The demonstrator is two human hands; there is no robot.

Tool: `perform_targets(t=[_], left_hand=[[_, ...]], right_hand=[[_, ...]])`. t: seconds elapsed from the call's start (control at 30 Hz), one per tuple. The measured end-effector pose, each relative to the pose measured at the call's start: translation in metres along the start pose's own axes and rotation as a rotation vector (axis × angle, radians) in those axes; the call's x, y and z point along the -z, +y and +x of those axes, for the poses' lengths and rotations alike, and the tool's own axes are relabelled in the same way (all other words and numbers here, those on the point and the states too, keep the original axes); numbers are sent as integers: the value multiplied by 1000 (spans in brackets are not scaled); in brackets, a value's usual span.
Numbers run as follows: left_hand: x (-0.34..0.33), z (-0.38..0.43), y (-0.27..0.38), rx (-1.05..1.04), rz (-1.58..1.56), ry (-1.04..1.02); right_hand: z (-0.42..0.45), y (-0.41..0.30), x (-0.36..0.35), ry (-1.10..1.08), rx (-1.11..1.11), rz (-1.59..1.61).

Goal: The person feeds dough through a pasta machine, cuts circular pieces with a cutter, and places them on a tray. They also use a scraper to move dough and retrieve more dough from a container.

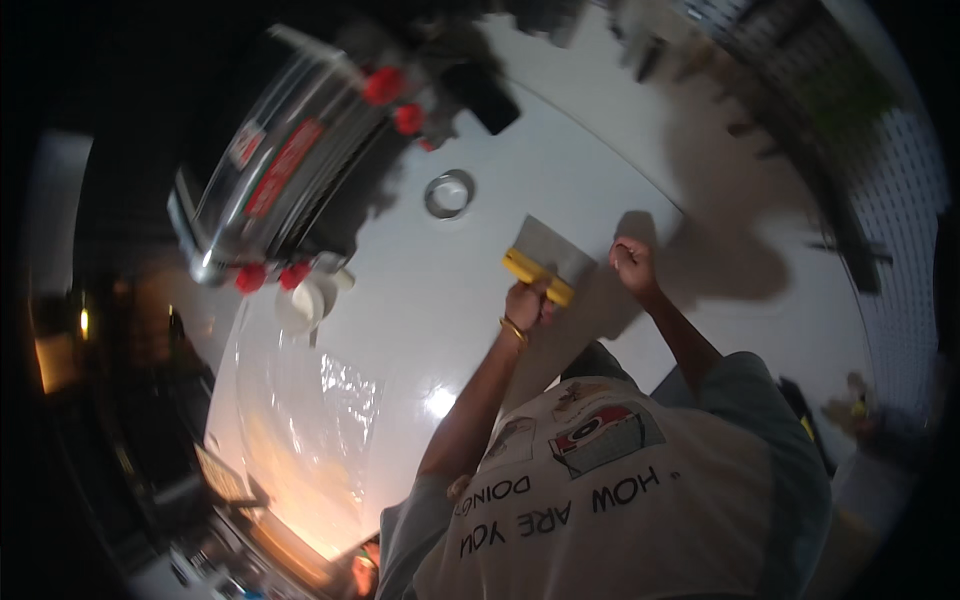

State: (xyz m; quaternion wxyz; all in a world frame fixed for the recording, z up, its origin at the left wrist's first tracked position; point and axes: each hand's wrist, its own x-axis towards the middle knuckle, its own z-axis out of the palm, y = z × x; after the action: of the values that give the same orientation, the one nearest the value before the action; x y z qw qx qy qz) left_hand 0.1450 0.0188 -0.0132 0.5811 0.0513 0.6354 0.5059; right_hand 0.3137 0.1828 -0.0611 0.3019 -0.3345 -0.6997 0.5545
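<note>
My left hand [528,304], with a yellow bangle at the wrist, grips the yellow handle of a wide scraper [555,247]. The scraper's broad grey metal blade points away from me over a white tabletop [405,277]. To the right of the blade, my right hand [634,264] is raised with its fingers curled into a loose fist. Nothing shows in it, and it does not touch the scraper. Beyond the scraper, a grey ring [449,195] lies flat on the table; whether it is metal or a tape roll is unclear.
A machine [277,157] with a clear cover and red knobs stands at the left. Beside it are a pale round container or roll [304,306] and a clear plastic sheet [315,420]. A dark rectangular object [484,97] lies farther back. Perforated panel [900,195] edges the right.
</note>
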Motion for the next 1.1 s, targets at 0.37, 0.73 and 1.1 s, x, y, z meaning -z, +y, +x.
perform_targets(t=[0.37, 0.73, 1.1], left_hand=[[1, 50, -44, -421, 186, -241], [-136, -195, -156, -1123, 1064, -1014], [-222, -193, -253, -799, 1134, -1086]], right_hand=[[-215, 29, -59, 169, -73, -174], [-414, -155, 11, 601, -446, 1040], [-732, -87, 204, 1282, -1133, -1194]])
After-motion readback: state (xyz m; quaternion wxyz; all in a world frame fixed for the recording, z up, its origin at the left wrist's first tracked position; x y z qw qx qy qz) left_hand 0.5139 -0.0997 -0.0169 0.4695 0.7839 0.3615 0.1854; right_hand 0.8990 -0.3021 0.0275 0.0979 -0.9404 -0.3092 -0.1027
